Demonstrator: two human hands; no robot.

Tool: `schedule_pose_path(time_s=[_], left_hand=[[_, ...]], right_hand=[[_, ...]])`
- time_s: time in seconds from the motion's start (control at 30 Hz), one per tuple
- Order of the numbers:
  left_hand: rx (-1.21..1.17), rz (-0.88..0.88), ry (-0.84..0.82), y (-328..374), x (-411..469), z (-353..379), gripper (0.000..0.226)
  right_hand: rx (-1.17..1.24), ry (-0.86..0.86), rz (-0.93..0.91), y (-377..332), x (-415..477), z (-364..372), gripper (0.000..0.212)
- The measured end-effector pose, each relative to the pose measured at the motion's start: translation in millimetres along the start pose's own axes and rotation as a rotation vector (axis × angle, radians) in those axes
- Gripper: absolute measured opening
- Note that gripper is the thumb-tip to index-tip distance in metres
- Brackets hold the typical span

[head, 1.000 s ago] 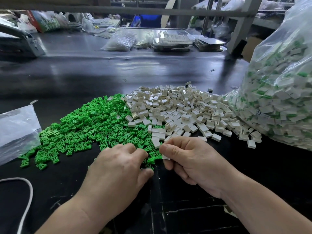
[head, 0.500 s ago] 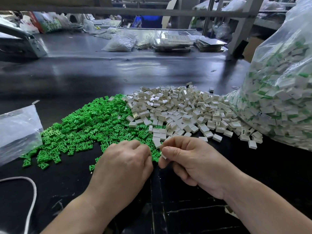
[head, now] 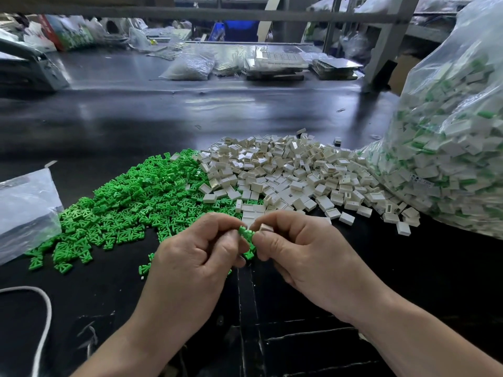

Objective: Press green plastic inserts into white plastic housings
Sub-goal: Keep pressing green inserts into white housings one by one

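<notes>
Hovering close together above black table (head: 408, 281): green insert (head: 246, 233) pinched by left hand (head: 196, 265), white housing (head: 266, 227) pinched by right hand (head: 307, 257). If tilted at entry, insert could be jammed or dropped into green pile (head: 136, 202).

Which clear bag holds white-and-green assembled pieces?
The bulging bag at the right edge, packed with white-and-green pieces; the left bag lies nearly flat.

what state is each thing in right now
left hand, pinches the green insert
right hand, pinches the white housing
green insert, beside white housing, not yet seated
green pile, loose on table
white pile, loose on table
big bag, full of assembled pieces
</notes>
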State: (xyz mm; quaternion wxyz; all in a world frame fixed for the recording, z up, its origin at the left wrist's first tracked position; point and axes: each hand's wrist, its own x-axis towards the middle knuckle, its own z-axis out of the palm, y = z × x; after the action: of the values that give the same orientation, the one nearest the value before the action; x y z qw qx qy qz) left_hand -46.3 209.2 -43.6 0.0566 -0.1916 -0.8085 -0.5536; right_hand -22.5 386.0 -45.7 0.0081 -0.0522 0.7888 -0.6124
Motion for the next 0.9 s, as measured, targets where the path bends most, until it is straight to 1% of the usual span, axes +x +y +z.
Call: schedule_pose_path(time_s=[0.1, 0.23, 0.33, 0.37, 0.4, 0.47, 0.5, 0.57, 0.63, 0.7, 0.77, 0.83, 0.9], left_hand=[[-0.061, -0.017, -0.006, 1.6, -1.5, 2.5, 0.017], [-0.186, -0.056, 0.005, 1.6, -0.8, 1.2, 0.020], [-0.269, -0.083, -0.011, 0.4, 0.8, 0.8, 0.017], [-0.318, -0.098, -0.020, -0.4, 1.4, 1.0, 0.012], [-0.368, -0.117, -0.025, -0.1, 1.7, 0.7, 0.007], [-0.435, -0.138, -0.015, -0.3, 2.2, -0.4, 0.015], [-0.448, -0.137, -0.014, -0.7, 2.2, -1.1, 0.018], [-0.446, -0.109, -0.037, 0.0, 1.5, -2.8, 0.018], [-0.445, -0.084, -0.067, -0.2, 0.4, -3.4, 0.017], [-0.460, -0.093, -0.073, -1.4, -0.3, -3.4, 0.018], [-0.465, -0.107, -0.063, -1.3, 0.2, -4.1, 0.015], [-0.472, -0.109, -0.060, -2.2, 0.5, -4.8, 0.010], [-0.449, -0.100, -0.055, -3.1, 0.5, -5.0, 0.009]], right_hand=[[-0.038, 0.006, -0.036, -0.3, -2.2, 3.9, 0.007], [-0.060, 0.016, -0.101, -3.3, -3.7, 5.6, 0.009], [-0.061, 0.049, -0.091, -6.2, -3.4, 1.5, 0.010], [-0.003, 0.043, -0.052, -7.3, -3.3, -0.1, 0.011], [0.105, 0.025, 0.008, -7.8, -2.8, -1.8, 0.014], [0.370, -0.022, 0.127, -9.4, -1.2, -3.8, 0.028], [0.477, -0.039, 0.164, -9.8, -0.1, -3.8, 0.031], [0.626, -0.072, 0.204, -9.9, 1.1, -2.5, 0.023], [0.705, -0.115, 0.232, -10.0, 0.8, -1.1, 0.022], [0.718, -0.141, 0.239, -9.9, 0.2, 0.0, 0.024], [0.703, -0.147, 0.229, -9.7, -0.1, 0.8, 0.019], [0.646, -0.133, 0.214, -10.5, 0.0, 1.1, 0.015], [0.544, -0.106, 0.192, -10.3, -0.4, 1.2, 0.015]])
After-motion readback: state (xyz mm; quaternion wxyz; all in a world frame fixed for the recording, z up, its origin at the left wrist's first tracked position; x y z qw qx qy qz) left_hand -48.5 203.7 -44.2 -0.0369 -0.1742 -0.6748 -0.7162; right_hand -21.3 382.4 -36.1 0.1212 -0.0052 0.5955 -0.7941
